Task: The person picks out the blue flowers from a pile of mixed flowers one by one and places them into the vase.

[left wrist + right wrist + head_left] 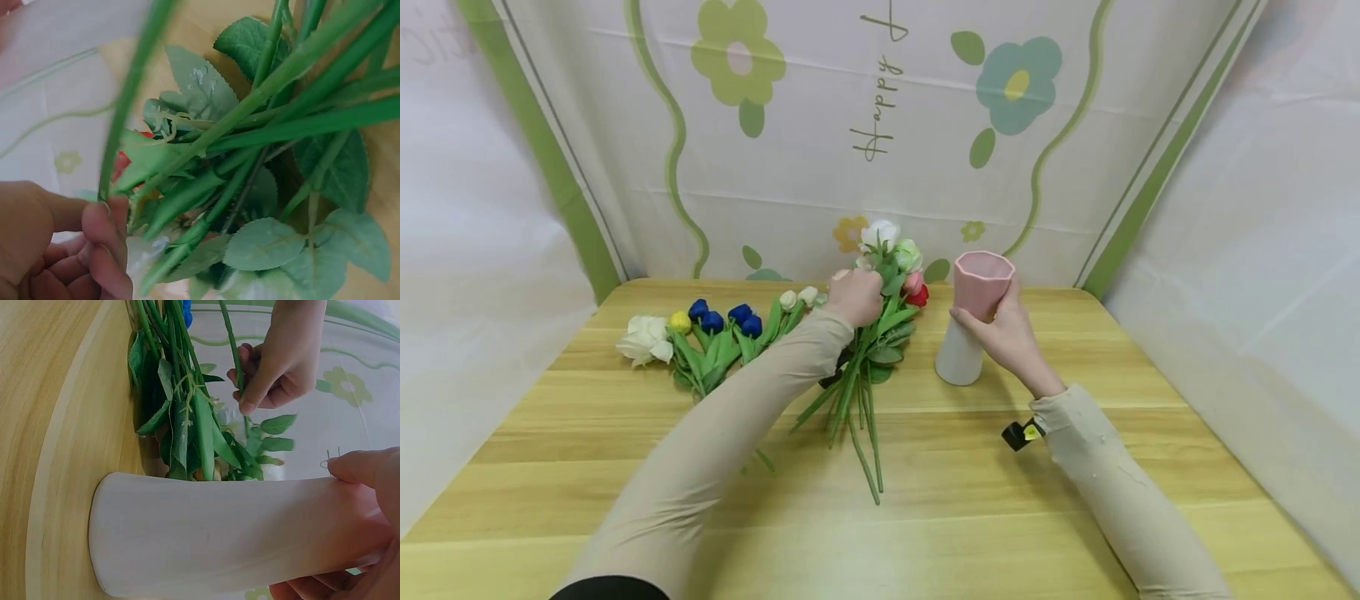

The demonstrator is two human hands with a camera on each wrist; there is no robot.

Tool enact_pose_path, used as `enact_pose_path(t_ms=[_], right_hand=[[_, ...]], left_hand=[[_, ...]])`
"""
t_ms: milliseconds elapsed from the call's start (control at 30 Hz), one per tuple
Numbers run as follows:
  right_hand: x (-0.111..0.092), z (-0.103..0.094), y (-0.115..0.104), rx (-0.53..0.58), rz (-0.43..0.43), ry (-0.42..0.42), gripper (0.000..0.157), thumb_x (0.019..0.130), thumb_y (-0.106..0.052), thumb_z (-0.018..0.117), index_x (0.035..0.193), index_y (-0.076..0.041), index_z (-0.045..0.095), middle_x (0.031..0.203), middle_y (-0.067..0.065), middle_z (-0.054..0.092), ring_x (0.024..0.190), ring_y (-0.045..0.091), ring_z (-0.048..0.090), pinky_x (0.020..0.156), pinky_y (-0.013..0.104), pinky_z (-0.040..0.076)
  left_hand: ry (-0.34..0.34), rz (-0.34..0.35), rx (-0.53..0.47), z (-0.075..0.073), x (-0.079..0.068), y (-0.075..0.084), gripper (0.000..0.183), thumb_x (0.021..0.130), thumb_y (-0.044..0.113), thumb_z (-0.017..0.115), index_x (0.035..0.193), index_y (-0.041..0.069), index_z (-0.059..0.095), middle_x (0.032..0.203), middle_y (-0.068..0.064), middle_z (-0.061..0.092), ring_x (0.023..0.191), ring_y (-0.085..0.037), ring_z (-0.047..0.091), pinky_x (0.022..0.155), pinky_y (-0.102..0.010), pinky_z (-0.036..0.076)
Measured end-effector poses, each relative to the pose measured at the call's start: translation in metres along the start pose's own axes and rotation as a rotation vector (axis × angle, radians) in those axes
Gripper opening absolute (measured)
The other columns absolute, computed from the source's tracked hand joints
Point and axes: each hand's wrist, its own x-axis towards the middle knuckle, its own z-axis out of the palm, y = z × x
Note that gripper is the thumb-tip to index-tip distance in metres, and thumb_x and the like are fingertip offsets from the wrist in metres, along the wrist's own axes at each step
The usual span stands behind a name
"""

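In the head view, my left hand is over a bunch of artificial flowers with white, pale green, pink and red heads. In the left wrist view, its thumb and fingers pinch one green flower stem; I cannot tell which head belongs to it. The stem stands apart from the crossed stems beside it. My right hand grips the pink upper part of a pink-and-white vase. The vase's mouth faces up, and its white base is at the tabletop.
Left of the bunch lie more artificial flowers: a large cream bloom, a yellow one, several blue tulips and small white tulips. A printed cloth hangs behind the wooden table, with white side walls.
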Motion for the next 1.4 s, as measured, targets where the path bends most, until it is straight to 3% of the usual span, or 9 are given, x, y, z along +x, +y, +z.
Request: enact_pose_path(t_ms=[200,367,567,633,800,867,1000,1233,1400], right_hand=[[0.0,0.0,0.0,-0.004,0.001,0.004,0.096,0.085,-0.028,0.079,0.151,-0.007,0.012,0.137,0.023,0.041,0.122,0.037,0.048,0.097,0.054,0.042],[0.0,0.0,0.001,0.006,-0.01,0.01,0.098,0.084,-0.028,0.08,0.151,-0.007,0.011,0.138,0.023,0.041,0.121,0.037,0.048,0.097,0.054,0.042],[-0.001,0.002,0.003,0.001,-0.002,0.003,0.097,0.085,-0.03,0.078,0.151,-0.008,0.01,0.138,0.023,0.041,0.123,0.037,0.047,0.097,0.054,0.041],[-0.002,0.002,0.004,-0.002,0.008,-0.002,0.097,0.086,-0.03,0.078,0.151,-0.007,0.01,0.138,0.024,0.041,0.123,0.037,0.047,0.097,0.054,0.041],[-0.001,0.002,0.002,0.001,0.006,0.001,0.098,0.086,-0.027,0.078,0.152,-0.007,0.009,0.138,0.024,0.041,0.122,0.038,0.048,0.097,0.054,0.041],[0.0,0.002,0.0,0.006,-0.001,0.005,0.098,0.085,-0.027,0.078,0.152,-0.007,0.01,0.138,0.023,0.041,0.122,0.037,0.048,0.097,0.055,0.041],[0.002,0.001,-0.001,0.017,-0.008,0.001,0.097,0.085,-0.027,0.079,0.152,-0.007,0.012,0.139,0.022,0.041,0.122,0.036,0.048,0.097,0.054,0.041],[0.001,-0.001,0.002,0.014,-0.007,0.004,0.097,0.085,-0.027,0.079,0.151,-0.007,0.011,0.139,0.023,0.04,0.122,0.037,0.047,0.097,0.055,0.041],[0.002,0.001,0.001,0.013,-0.005,-0.001,0.098,0.085,-0.028,0.078,0.152,-0.007,0.01,0.139,0.024,0.039,0.123,0.038,0.047,0.098,0.055,0.041]], left_hand=[[-0.076,-0.027,-0.007,0.008,0.005,-0.008,0.029,0.099,0.023,0.057,0.074,0.012,0.063,0.08,-0.005,0.065,0.081,-0.025,0.06,0.08,-0.045,0.048],[-0.114,-0.03,-0.022,0.008,0.002,-0.009,0.027,0.1,0.024,0.057,0.081,0.01,0.069,0.063,-0.003,0.065,0.068,-0.021,0.063,0.081,-0.043,0.049],[-0.117,0.02,-0.054,0.005,-0.01,-0.01,0.033,0.1,0.019,0.055,0.068,0.011,0.061,0.051,0.001,0.056,0.059,-0.017,0.055,0.084,-0.043,0.044],[-0.124,0.047,-0.086,0.005,-0.017,-0.012,0.038,0.099,0.018,0.055,0.062,0.012,0.053,0.049,0.002,0.046,0.052,-0.014,0.046,0.073,-0.038,0.043],[-0.118,0.101,-0.2,0.0,-0.048,-0.022,0.048,0.1,0.021,0.056,0.055,0.015,0.04,0.047,0.004,0.03,0.041,-0.009,0.028,0.044,-0.027,0.03],[-0.103,0.107,-0.24,-0.004,-0.066,-0.03,0.049,0.1,0.022,0.056,0.054,0.016,0.039,0.046,0.005,0.03,0.04,-0.008,0.027,0.041,-0.025,0.027],[-0.069,0.074,-0.292,-0.015,-0.103,-0.055,0.044,0.1,0.022,0.057,0.058,0.015,0.045,0.049,0.004,0.036,0.041,-0.009,0.031,0.041,-0.025,0.027],[0.014,-0.032,-0.279,-0.038,-0.15,-0.117,0.041,0.099,0.021,0.057,0.06,0.015,0.046,0.052,0.002,0.039,0.045,-0.013,0.036,0.045,-0.029,0.032],[-0.085,-0.095,-0.327,-0.057,-0.172,-0.151,0.038,0.099,0.022,0.058,0.063,0.011,0.059,0.058,0.0,0.054,0.05,-0.015,0.053,0.051,-0.032,0.044]])
